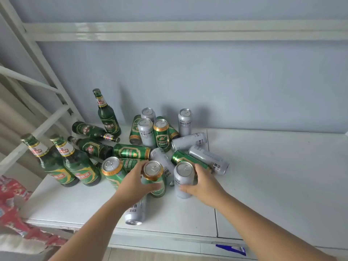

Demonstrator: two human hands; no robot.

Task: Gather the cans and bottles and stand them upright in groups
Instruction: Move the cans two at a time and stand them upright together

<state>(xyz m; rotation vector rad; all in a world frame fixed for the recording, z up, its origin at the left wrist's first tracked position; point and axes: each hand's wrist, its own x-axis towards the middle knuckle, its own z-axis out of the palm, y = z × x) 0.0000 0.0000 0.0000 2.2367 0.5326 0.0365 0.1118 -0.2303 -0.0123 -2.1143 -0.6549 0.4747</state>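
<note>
On the white tabletop (263, 176) lies a heap of green and silver cans with green glass bottles to its left. My left hand (134, 182) grips an upright green can (155, 178) at the front of the heap. My right hand (204, 185) holds an upright silver can (183, 180) just right of it. Another green can (112, 171) stands left of my left hand. Three bottles stand upright: two at the left (50, 162) (79, 162), one at the back (107, 113). Two bottles (92, 130) (92, 147) lie on their sides. A silver can (135, 213) lies under my left forearm.
A white metal ladder frame (43, 127) rises at the left beside the bottles. The wall (226, 81) runs close behind the heap. Red patterned cloth (13, 200) lies at the lower left below the table edge. Bare tabletop stretches to the right of the cans.
</note>
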